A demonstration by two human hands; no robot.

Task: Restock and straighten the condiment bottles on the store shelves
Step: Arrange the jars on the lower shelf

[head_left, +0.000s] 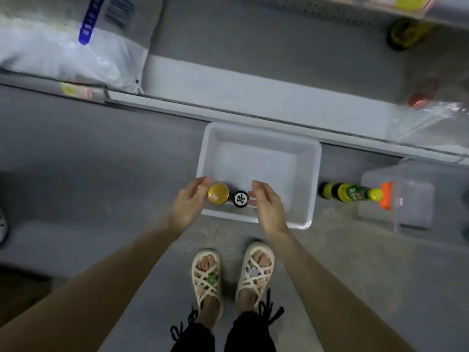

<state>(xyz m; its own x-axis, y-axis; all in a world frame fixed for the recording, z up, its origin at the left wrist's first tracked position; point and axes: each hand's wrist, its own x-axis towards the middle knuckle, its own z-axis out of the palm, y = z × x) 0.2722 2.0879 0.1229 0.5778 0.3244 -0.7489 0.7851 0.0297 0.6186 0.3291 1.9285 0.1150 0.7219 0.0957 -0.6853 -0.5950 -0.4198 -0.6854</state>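
Top-down view. White bin (308,174) sits on the floor (101,161), its far edge close to the front lip of the bottom shelf (253,82). Two upright bottles in the bin's near-left corner, only the caps readable: yellow-cap bottle (218,193) nearest the left wall, black-cap bottle (240,198) just beside it on the right, black cap has a white mark. Left hand (190,204) over the bin's near-left corner, fingers relaxed and slightly bent, palm facing the yellow cap. Fingertips overlap the cap's left edge in view, can't tell if they actually touch. Right hand (266,201) mirrors it on the other side, released, fingertips right next to the black cap, contact not clear either. Neither hand grasps anything. Rest of bin floor bare. Right of the bin on the floor: a dark bottle with green label (350,193) lying on its side, yellow cap pointing right, against a clear plastic container (406,207) with an orange part. Shelf: big white bag (63,47) at left end, a plastic-wrapped pack (431,110) with a red cap showing at right end. Blurred yellow-labelled bottle (406,34) at the back right. Cream sandals (206,278) near edge of view.
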